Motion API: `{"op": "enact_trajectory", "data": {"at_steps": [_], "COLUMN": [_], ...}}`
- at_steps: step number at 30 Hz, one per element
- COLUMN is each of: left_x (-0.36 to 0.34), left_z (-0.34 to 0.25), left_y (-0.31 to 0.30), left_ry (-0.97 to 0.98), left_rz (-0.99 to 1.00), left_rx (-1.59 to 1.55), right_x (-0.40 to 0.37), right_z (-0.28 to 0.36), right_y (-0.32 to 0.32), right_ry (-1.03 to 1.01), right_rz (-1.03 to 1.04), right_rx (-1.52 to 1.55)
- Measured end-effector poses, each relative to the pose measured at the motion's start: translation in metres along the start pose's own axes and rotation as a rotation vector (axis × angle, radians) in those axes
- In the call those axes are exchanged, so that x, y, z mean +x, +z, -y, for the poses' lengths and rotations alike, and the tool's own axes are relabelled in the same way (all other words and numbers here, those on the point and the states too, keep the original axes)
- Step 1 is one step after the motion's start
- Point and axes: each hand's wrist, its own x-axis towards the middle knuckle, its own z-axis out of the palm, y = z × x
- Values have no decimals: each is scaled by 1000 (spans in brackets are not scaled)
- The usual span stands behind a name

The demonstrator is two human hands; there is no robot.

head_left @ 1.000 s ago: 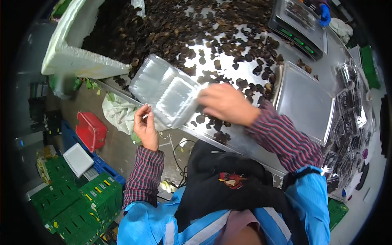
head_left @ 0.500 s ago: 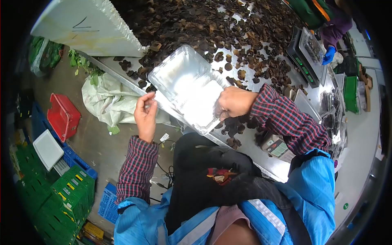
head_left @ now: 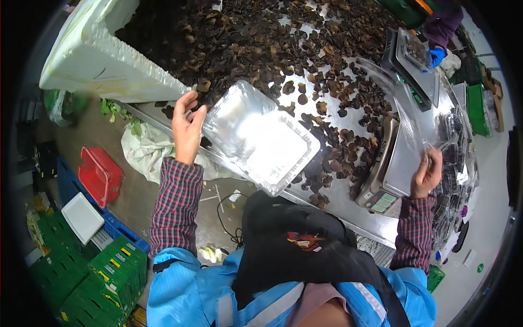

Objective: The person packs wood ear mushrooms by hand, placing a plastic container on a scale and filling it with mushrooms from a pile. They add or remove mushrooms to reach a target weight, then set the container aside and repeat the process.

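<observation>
My left hand (head_left: 187, 129) is raised at the table's front edge, its fingers half bent and the thumb apart, nothing visible in them. Just right of its thumb lies an opened clear plastic clamshell box (head_left: 278, 150), bright with glare, tilted over the table edge. Far to the right, my right hand (head_left: 426, 173) has its fingers closed on the edge of a second clear plastic container (head_left: 400, 98), see-through and partly smeared. That container spans the steel pan of a weighing scale (head_left: 403, 163). Dark brown wood ear mushrooms (head_left: 234, 52) lie loose across the steel table.
A white foam box (head_left: 120, 71) stands at the left. Beyond, a co-worker's blue-gloved hand (head_left: 436, 56) is at another scale (head_left: 417, 71). Stacked clear packs (head_left: 449, 147) line the right. Green crates (head_left: 117, 272) and a red crate (head_left: 102, 177) are on the floor.
My right hand has left the clamshell and moved right to the scale, where clear plastic now shows. My left hand has risen slightly. The view has shifted, revealing more of the foam box and scale.
</observation>
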Motion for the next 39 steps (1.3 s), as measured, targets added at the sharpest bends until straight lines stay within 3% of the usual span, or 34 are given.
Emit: {"op": "enact_trajectory", "data": {"at_steps": [4, 6, 7, 9, 11, 14, 17, 20, 21, 22, 24, 26, 28, 32, 38, 39], "left_x": [54, 77, 89, 109, 121, 137, 140, 147, 151, 154, 162, 170, 173, 167, 151, 147], "left_z": [3, 3, 7, 17, 21, 30, 33, 31, 33, 35, 37, 39, 49, 49, -3, -12], "left_y": [26, 42, 50, 62, 75, 92, 109, 118, 122, 124, 128, 134, 142, 162, 195, 201], "left_ry": [45, 80, 84, 102, 114, 68, -10, -19, -26, -36, -55, -93, -51, 11, 265, 392], "left_rz": [232, 298, 303, 361, 374, 475, 538, 574, 579, 576, 577, 605, 556, 626, 739, 717], "left_rx": [205, 362, 357, 569, 642, 756, 734, 763, 765, 763, 759, 751, 657, 541, 571, 587], "right_x": [-60, -86, -87, -66, -36, 43, 112, 164, 173, 177, 180, 177, 162, 136, 107, 108], "right_z": [-39, -51, -54, -37, -36, -15, -14, 1, 8, 14, 70, 86, 66, 62, 41, 40], "right_y": [-37, -52, -57, -60, -38, 36, 152, 283, 326, 370, 404, 426, 434, 406, 354, 337], "right_ry": [89, 204, 207, 19, 96, 197, -112, -174, -101, -183, -97, -40, -76, 206, 276, 249], "right_rz": [305, 530, 527, 790, 695, 589, 688, 851, 944, 972, 1026, 1066, 989, 947, 508, 438], "right_rx": [-314, -337, -344, -365, -295, -123, -39, 131, 151, 133, -177, -146, -17, 169, 298, 265]}}
